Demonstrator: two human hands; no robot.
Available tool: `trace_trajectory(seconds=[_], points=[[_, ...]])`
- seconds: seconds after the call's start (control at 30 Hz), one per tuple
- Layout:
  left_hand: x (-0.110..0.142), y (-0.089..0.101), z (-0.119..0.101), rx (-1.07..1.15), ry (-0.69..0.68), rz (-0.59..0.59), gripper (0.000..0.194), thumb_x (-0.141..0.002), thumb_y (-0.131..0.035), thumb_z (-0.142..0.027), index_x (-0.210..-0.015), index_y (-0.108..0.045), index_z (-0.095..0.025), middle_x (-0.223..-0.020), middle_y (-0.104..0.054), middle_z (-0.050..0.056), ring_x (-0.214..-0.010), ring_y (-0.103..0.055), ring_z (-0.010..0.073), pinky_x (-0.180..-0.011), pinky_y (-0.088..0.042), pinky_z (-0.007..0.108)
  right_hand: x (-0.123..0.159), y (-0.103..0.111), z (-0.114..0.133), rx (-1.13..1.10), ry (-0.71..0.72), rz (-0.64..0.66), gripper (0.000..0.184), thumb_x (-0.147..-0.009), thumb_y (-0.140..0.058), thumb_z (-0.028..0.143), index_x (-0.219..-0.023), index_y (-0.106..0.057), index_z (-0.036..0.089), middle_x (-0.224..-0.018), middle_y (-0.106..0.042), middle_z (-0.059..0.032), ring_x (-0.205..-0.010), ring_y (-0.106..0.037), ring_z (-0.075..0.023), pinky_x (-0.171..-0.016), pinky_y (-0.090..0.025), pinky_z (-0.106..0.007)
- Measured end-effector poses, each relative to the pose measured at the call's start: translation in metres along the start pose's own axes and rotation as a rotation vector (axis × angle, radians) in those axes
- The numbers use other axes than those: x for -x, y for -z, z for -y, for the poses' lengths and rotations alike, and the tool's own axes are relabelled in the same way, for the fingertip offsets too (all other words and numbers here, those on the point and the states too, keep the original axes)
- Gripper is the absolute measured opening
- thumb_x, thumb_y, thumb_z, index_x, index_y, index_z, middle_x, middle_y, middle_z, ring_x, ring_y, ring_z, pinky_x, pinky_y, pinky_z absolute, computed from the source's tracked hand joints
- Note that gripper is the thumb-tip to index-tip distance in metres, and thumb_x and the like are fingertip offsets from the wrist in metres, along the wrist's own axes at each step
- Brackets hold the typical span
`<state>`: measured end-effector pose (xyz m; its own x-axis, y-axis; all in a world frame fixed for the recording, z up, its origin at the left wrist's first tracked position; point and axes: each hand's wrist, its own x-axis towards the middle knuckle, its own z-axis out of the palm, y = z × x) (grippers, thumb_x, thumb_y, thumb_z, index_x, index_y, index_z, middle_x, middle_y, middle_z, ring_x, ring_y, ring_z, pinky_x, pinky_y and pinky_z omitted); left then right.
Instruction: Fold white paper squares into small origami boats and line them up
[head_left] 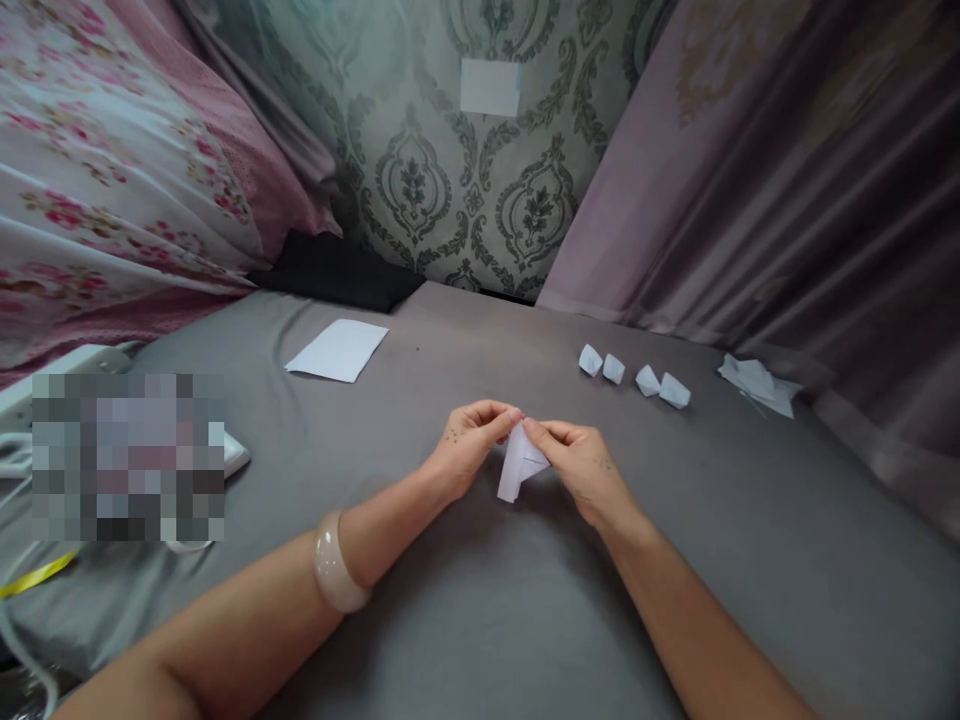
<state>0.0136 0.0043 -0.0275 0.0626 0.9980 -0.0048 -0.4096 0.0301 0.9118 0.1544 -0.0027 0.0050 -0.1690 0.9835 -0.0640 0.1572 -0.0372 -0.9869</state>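
Note:
A partly folded piece of white paper [519,463] is held just above the grey cloth-covered surface [480,600] in the middle of the view. My left hand [469,440] pinches its top edge with thumb and fingers closed. My right hand [581,462] grips the same paper from the right side, fingers pressed on the fold. A pale bangle [335,563] sits on my left wrist.
A flat white sheet [339,350] lies at the back left. Several small folded paper pieces [634,377] stand in a row at the back right, with paper scraps [757,383] beyond them. A blurred patch covers objects at the left edge. Patterned curtains hang behind.

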Motion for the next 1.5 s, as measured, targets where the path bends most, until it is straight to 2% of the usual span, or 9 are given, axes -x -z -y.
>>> trace_trajectory(seconds=[0.3,0.8,0.87,0.97,1.07,1.2,1.33,1.4,1.5], points=[[-0.001,-0.002,0.0,-0.174,0.032,0.053,0.026,-0.071,-0.069,-0.037,-0.073,-0.064,-0.012,-0.064,-0.059,0.0,-0.058,-0.05,0.0093,-0.058,-0.038,0.023,-0.003,0.003,-0.005,-0.029,-0.093,-0.001,0.025,-0.067,-0.072,0.041,-0.075,-0.075,0.018,-0.073,-0.072,-0.004,-0.065,-0.06,-0.0135,-0.068,-0.044,-0.028],[-0.002,0.0,-0.002,-0.231,0.08,0.16,0.017,-0.076,-0.064,-0.028,-0.079,-0.065,-0.011,-0.07,-0.063,0.003,-0.063,-0.055,0.0102,-0.063,-0.044,0.023,-0.011,0.013,-0.016,-0.189,-0.28,0.058,0.024,-0.06,-0.078,0.036,-0.068,-0.07,0.015,-0.063,-0.067,-0.0029,-0.056,-0.055,-0.0109,-0.058,-0.04,-0.025],[-0.001,0.003,-0.002,-0.349,-0.026,0.167,0.017,-0.08,-0.059,-0.026,-0.084,-0.065,-0.012,-0.075,-0.064,0.004,-0.067,-0.057,0.0118,-0.066,-0.046,0.025,-0.011,0.015,-0.012,-0.231,-0.318,0.063,0.021,-0.06,-0.077,0.033,-0.066,-0.069,0.015,-0.06,-0.065,-0.0015,-0.053,-0.054,-0.0099,-0.055,-0.039,-0.024],[0.003,0.006,-0.002,-0.652,-0.392,0.136,0.023,-0.082,-0.054,-0.017,-0.102,-0.063,-0.014,-0.095,-0.063,0.009,-0.085,-0.059,0.0159,-0.076,-0.048,0.029,-0.012,0.019,-0.007,-0.316,-0.371,0.064,0.015,-0.06,-0.075,0.027,-0.061,-0.065,0.015,-0.055,-0.06,0.0018,-0.051,-0.051,-0.0088,-0.052,-0.039,-0.023],[0.006,0.007,-0.002,-0.894,-0.723,0.178,0.036,-0.082,-0.05,-0.007,-0.115,-0.058,-0.019,-0.115,-0.058,0.011,-0.106,-0.054,0.0197,-0.09,-0.046,0.035,-0.013,0.023,-0.006,-0.396,-0.412,0.084,0.013,-0.062,-0.074,0.023,-0.064,-0.063,0.016,-0.057,-0.06,0.0022,-0.053,-0.053,-0.0097,-0.054,-0.041,-0.023],[0.006,0.007,-0.005,-0.964,-0.875,0.255,0.028,-0.086,-0.047,-0.005,-0.106,-0.061,-0.02,-0.107,-0.064,0.008,-0.103,-0.057,0.0175,-0.092,-0.045,0.035,-0.014,0.025,-0.007,-0.509,-0.5,0.169,0.011,-0.064,-0.071,0.019,-0.064,-0.06,0.016,-0.056,-0.059,0.0026,-0.052,-0.053,-0.0091,-0.051,-0.041,-0.022],[0.006,0.006,-0.009,-0.932,-0.891,0.279,0.018,-0.089,-0.051,-0.012,-0.099,-0.064,-0.018,-0.097,-0.067,0.008,-0.093,-0.06,0.0155,-0.085,-0.048,0.031,-0.013,0.026,-0.009,-0.57,-0.572,0.269,0.016,-0.066,-0.07,0.019,-0.061,-0.056,0.016,-0.053,-0.056,0.0038,-0.047,-0.05,-0.0074,-0.048,-0.04,-0.02],[0.007,0.005,-0.009,-0.909,-0.836,0.27,0.015,-0.089,-0.053,-0.016,-0.095,-0.066,-0.018,-0.093,-0.068,0.007,-0.089,-0.06,0.0158,-0.083,-0.048,0.03,-0.013,0.029,-0.009,-0.573,-0.598,0.31,0.018,-0.069,-0.071,0.021,-0.061,-0.056,0.015,-0.052,-0.054,0.0039,-0.046,-0.048,-0.0068,-0.045,-0.038,-0.019],[0.007,0.003,-0.007,-0.754,-0.53,0.156,0.01,-0.084,-0.059,-0.023,-0.083,-0.067,-0.017,-0.08,-0.067,0.005,-0.076,-0.06,0.0148,-0.074,-0.048,0.028,-0.015,0.036,-0.009,-0.552,-0.593,0.298,0.023,-0.076,-0.069,0.031,-0.065,-0.06,0.014,-0.055,-0.055,0.0026,-0.047,-0.049,-0.0056,-0.043,-0.035,-0.017]])
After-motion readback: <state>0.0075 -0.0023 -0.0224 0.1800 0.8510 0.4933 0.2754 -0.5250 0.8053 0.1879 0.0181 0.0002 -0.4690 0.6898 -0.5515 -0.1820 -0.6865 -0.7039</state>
